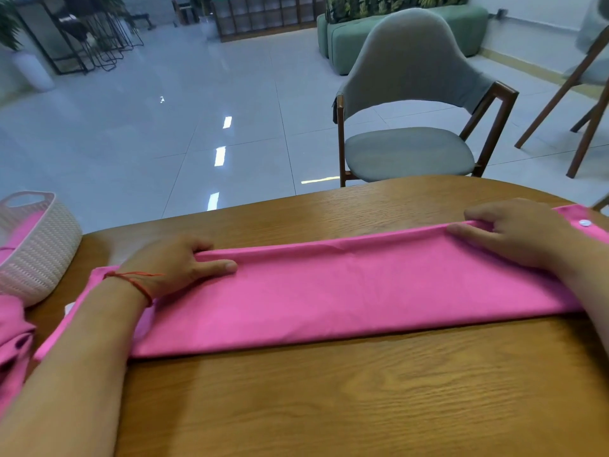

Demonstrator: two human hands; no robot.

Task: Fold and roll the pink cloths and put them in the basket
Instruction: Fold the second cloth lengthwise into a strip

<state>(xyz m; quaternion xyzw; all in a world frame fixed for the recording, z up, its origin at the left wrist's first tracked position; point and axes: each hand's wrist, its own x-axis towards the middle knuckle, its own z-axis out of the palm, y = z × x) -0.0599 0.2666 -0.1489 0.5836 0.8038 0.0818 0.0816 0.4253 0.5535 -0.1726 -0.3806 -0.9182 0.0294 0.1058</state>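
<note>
A pink cloth [329,291] lies folded into a long band across the wooden table [329,400]. My left hand [178,262] pinches the band's far edge near its left end, thumb on top and fingers curled under the fold. My right hand [514,232] grips the same far edge near the right end, fingers curled round it. A white snap button [584,222] shows on the cloth beyond my right hand. The white woven basket [36,249] stands at the table's left edge with pink cloth inside.
More pink cloth [13,338] is bunched at the left, below the basket. A grey chair [412,103] with wooden legs stands behind the table's far edge. Part of another chair [590,94] shows at the right. Beyond is glossy tiled floor.
</note>
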